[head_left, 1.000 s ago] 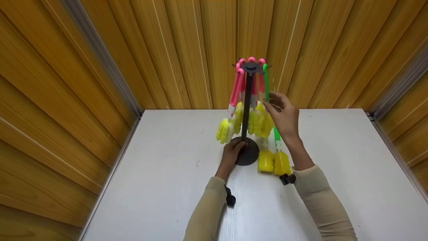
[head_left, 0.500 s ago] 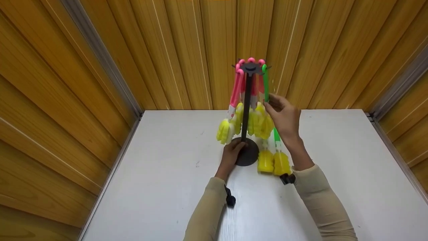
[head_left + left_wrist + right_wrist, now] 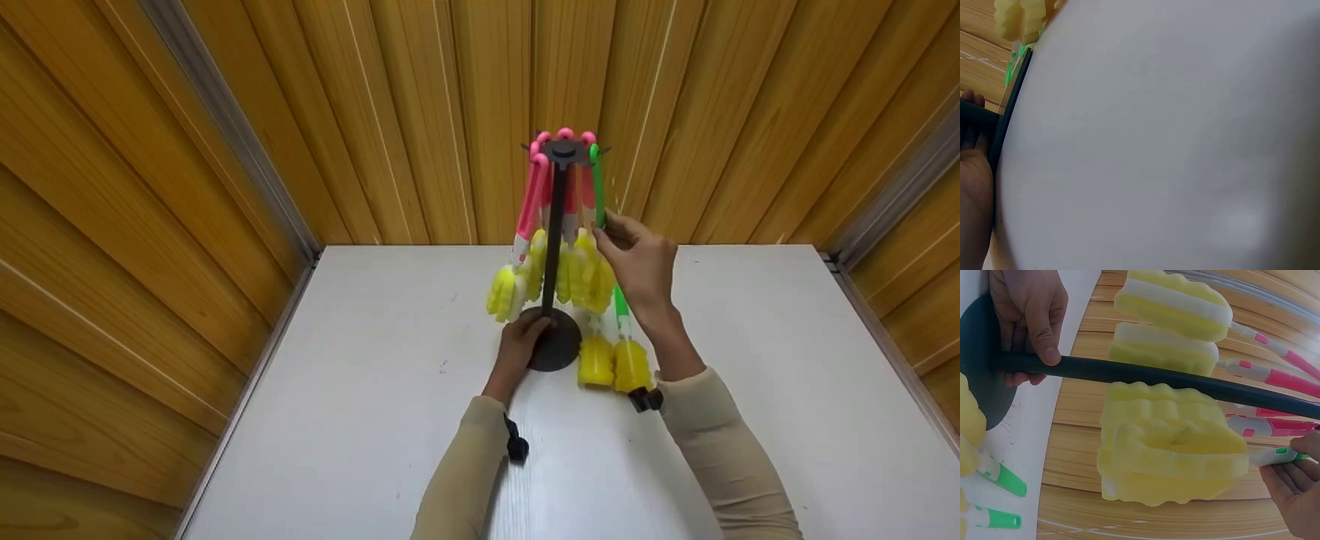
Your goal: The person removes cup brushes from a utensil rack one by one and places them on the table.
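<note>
A black stand with a round base and a ring of hooks stands upright on a white table. Low on its pole, my left hand grips it; in the right wrist view the thumb lies over the pole, fingers beneath. Several pink-handled sponge brushes hang from the hooks, yellow-and-white heads down. On the right side, a green-handled sponge brush hangs by its looped end. My right hand pinches this brush's handle near the lower end. Its yellow sponge head points toward the base in the right wrist view.
Two more green-handled sponge brushes lie on the table right of the base, partly behind the right hand and wrist. Wood-patterned panels rise behind and beside the table. Each wrist carries a small black camera.
</note>
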### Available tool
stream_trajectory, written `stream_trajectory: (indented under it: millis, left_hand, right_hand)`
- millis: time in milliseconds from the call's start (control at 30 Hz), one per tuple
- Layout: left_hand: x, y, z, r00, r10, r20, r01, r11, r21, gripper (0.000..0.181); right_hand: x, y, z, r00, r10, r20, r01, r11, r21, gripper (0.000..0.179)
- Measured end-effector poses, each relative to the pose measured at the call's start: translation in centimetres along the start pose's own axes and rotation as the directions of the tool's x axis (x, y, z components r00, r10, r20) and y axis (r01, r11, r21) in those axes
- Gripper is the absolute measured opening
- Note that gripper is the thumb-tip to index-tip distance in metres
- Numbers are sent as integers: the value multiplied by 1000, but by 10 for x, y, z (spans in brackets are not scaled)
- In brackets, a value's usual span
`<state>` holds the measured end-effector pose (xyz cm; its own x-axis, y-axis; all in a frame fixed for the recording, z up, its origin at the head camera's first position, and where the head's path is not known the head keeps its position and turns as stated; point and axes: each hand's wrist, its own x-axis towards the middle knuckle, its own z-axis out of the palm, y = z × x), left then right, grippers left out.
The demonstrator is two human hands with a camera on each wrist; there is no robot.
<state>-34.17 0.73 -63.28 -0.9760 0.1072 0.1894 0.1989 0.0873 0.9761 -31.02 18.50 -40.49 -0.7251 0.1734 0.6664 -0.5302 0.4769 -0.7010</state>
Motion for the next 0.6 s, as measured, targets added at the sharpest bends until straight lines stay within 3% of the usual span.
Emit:
stream_trajectory:
  millis: [600]
  left_hand:
    - [2, -2, 1, 1000, 7, -5, -7, 1000, -4, 23]
  right_hand:
    - [-1, -2, -2, 999, -45, -24, 45, 999, -10, 30]
